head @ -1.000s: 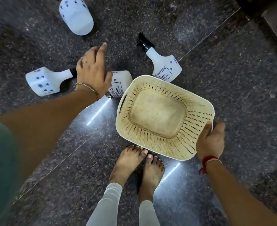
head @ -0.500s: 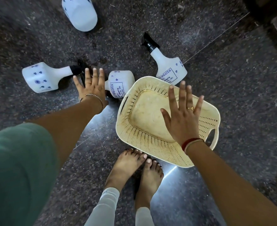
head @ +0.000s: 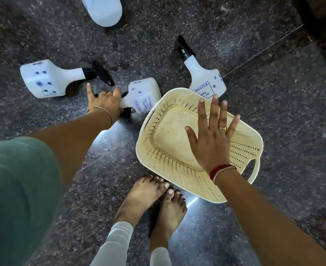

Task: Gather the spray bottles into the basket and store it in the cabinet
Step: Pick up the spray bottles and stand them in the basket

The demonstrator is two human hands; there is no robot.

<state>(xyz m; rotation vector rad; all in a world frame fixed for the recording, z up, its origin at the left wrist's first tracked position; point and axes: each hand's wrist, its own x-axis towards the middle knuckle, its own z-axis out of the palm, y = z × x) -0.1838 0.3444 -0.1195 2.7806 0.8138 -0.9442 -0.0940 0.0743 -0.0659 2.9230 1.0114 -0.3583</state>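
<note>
A cream perforated basket (head: pixel 241 150) sits on the dark stone floor with nothing in it. Several white spray bottles with blue marks lie around it. My left hand (head: pixel 105 101) is closed around the neck of the nearest spray bottle (head: pixel 143 96), just left of the basket. Another bottle (head: pixel 43 80) lies further left, its black nozzle pointing right. A third bottle (head: pixel 202 77) lies behind the basket, and a fourth bottle (head: pixel 102 10) lies at the top edge. My right hand (head: pixel 210 143) hovers over the basket, fingers spread, holding nothing.
My bare feet (head: pixel 154 204) stand just in front of the basket. A dark cabinet or furniture edge (head: pixel 323 14) shows in the top right corner. Floor tile seams run diagonally across the polished floor.
My left hand has dropped and closed on the nearest bottle's neck. My right hand left the basket's rim and now stays spread above the basket.
</note>
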